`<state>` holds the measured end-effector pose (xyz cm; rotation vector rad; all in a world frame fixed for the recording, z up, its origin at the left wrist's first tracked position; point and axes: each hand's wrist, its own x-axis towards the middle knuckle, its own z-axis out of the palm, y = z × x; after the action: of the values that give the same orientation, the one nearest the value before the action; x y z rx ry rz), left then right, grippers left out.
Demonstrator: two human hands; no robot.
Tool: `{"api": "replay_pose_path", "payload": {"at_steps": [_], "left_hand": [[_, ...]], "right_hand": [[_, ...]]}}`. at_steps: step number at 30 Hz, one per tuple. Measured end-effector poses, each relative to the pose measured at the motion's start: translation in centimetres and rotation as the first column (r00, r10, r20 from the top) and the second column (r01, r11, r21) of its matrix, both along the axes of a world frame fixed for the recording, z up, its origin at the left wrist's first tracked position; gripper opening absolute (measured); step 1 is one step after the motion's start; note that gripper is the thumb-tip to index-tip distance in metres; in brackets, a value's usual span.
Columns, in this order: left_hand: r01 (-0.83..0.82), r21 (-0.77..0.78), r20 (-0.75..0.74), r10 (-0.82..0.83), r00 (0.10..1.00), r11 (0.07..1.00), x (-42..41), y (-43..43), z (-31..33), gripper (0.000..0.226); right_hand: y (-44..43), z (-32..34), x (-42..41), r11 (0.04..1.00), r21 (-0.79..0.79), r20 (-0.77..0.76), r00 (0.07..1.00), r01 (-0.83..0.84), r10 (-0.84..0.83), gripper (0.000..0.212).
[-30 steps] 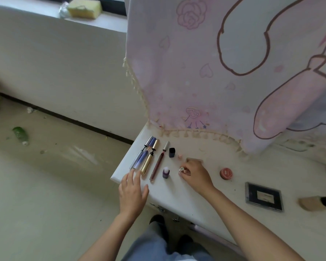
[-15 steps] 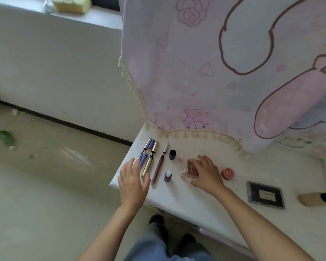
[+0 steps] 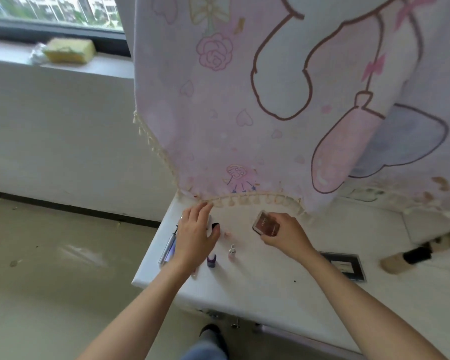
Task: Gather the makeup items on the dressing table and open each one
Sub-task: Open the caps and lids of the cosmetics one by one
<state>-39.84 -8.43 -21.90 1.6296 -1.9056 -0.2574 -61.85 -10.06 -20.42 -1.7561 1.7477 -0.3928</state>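
Glossy square brown compact (image 3: 266,226) now aloft between clasping right fingers (image 3: 283,220); left fingers (image 3: 198,211) slack above slim tubes (image 3: 170,246).

A pink cartoon-print cloth (image 3: 283,113) with a tassel fringe (image 3: 244,201) hangs across the upper right. At the upper left, a yellow sponge (image 3: 69,50) lies on the windowsill (image 3: 11,55) below a window (image 3: 50,9). A black baseboard (image 3: 76,210) separates the white wall (image 3: 63,139) from the floor (image 3: 63,281).

Right hand (image 3: 286,233) grips brown compact (image 3: 265,226); left hand (image 3: 196,229) over tubes (image 3: 169,246).
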Motion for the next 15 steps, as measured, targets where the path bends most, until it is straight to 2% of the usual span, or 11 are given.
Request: {"api": "replay_pose_path", "payload": {"at_steps": [3,6,10,15], "left_hand": [[0.189,0.085,-0.001,-0.190,0.982,0.978,-3.9,-0.2,2.7,0.057],[0.345,0.245,-0.132,-0.321,0.938,0.906,-8.3,0.9,4.8,0.082],[0.383,0.155,-0.178,-0.355,0.918,0.911,-13.4,3.2,6.7,0.087],[0.352,0.019,-0.386,-0.318,0.866,0.936,-19.7,6.9,8.2,0.082]], "right_hand": [[1.2,4.1,-2.4,1.000,-0.003,0.153,0.988,0.022,-0.021,0.047],[3.1,7.0,-5.3,1.000,-0.011,0.204,0.979,0.006,-0.004,0.052],[6.2,10.1,-9.2,0.999,-0.030,0.239,0.971,0.016,-0.008,0.046],[9.3,11.9,-13.8,0.996,-0.033,0.299,0.952,0.087,-0.073,0.027]]}}
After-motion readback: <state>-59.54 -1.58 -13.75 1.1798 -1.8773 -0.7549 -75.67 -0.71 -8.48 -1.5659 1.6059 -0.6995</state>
